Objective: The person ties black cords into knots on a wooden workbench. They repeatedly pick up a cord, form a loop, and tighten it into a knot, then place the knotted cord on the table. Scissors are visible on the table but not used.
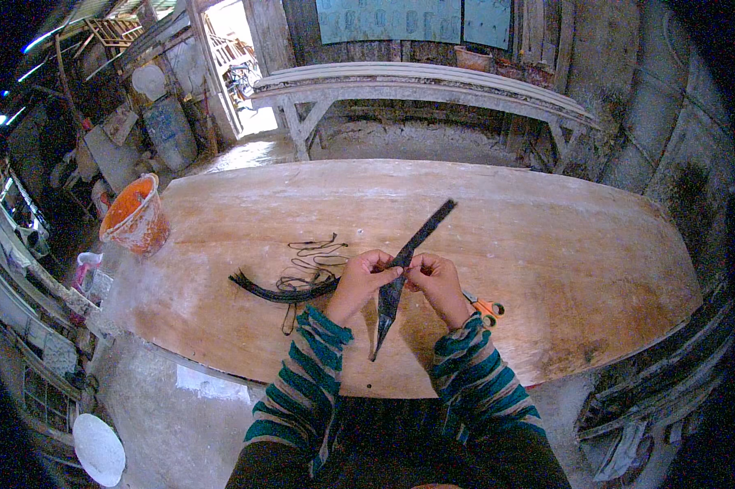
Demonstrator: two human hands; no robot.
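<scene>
Room over right tabletop (604, 265), scissors (485, 308) by right hand (437, 281), black strands (290, 297) left, bucket (145, 228) (perhaps tableside) beyond

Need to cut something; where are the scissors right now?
In the head view, the scissors lie on the table, right of centre, just outside the right hand.

Dim room, daylight blown out at doorway (241, 77), glare on floor (241, 155) beside it. Tabletop (530, 212) softly lit; shadow left of right sleeve (481, 375). Black strip (390, 297) loses detail. Grainy dark areas, strong fisheye bend, black rim.
</scene>
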